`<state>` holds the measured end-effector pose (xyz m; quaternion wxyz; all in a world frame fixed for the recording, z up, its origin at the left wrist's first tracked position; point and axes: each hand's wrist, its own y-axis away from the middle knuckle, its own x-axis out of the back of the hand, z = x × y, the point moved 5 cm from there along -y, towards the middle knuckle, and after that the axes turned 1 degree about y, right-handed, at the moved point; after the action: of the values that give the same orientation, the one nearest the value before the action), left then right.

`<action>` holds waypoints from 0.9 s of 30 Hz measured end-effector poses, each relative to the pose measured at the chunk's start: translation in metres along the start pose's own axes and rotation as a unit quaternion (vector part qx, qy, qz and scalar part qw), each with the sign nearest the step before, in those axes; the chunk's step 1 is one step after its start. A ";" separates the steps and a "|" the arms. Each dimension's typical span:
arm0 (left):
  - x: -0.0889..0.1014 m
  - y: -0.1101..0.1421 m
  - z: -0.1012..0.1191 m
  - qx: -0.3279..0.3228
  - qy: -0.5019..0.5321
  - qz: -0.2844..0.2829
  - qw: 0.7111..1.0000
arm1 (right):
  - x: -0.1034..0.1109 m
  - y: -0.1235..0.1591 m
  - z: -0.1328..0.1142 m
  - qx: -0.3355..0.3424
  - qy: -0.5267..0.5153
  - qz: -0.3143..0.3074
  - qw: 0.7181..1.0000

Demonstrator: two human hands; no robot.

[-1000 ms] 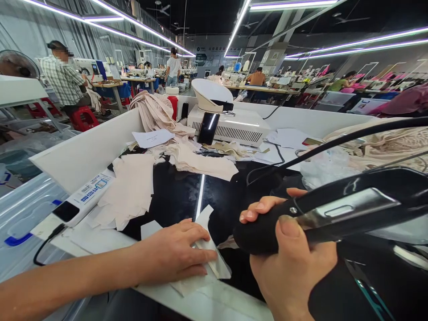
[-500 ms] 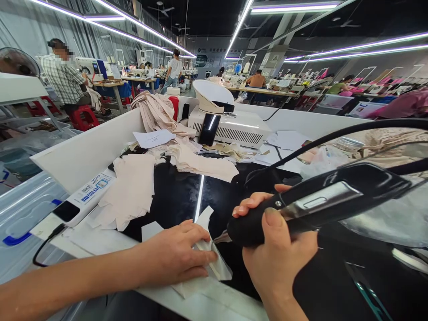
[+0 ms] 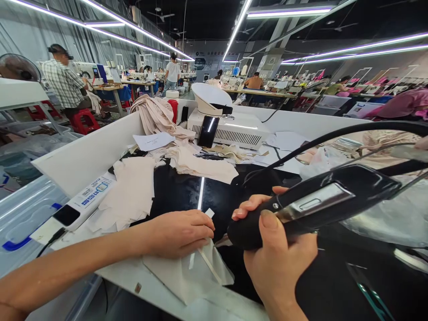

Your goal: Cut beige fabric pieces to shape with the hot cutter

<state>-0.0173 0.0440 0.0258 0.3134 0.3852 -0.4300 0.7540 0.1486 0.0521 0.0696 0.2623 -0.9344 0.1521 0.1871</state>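
My right hand (image 3: 279, 258) is wrapped round the black handle of a corded tool (image 3: 321, 205) and holds its tip low over the glossy black worktop (image 3: 180, 191). My left hand (image 3: 179, 232) lies on a pale translucent piece of fabric (image 3: 197, 272) at the front edge, fingers curled and pressing it down just left of the tool's tip. A narrow strip runs along that piece beside my fingertips.
Beige cut pieces (image 3: 132, 189) lie left of my hands, more piled behind (image 3: 197, 162). A white machine (image 3: 230, 127) stands at the back. A handheld scanner (image 3: 80, 205) rests at the left. White walls ring the table. Other people work at distant tables.
My left hand has drawn the fabric piece toward the front edge, showing more of it. The tool has shifted slightly left and lower toward it.
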 end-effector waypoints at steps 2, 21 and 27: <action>0.000 -0.002 -0.008 -0.016 0.012 -0.019 1.000 | 0.000 0.000 0.000 0.005 -0.002 -0.007 1.000; -0.001 0.021 -0.018 -0.007 -0.014 -0.044 0.999 | -0.004 -0.002 -0.008 0.027 0.002 -0.022 0.999; -0.004 0.022 -0.017 -0.008 -0.016 -0.028 0.999 | -0.011 -0.010 -0.008 0.031 0.007 0.003 0.999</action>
<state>-0.0381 0.0496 0.0077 0.3300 0.4068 -0.4300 0.7353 0.1445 0.0582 0.0848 0.2894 -0.9267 0.1627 0.1761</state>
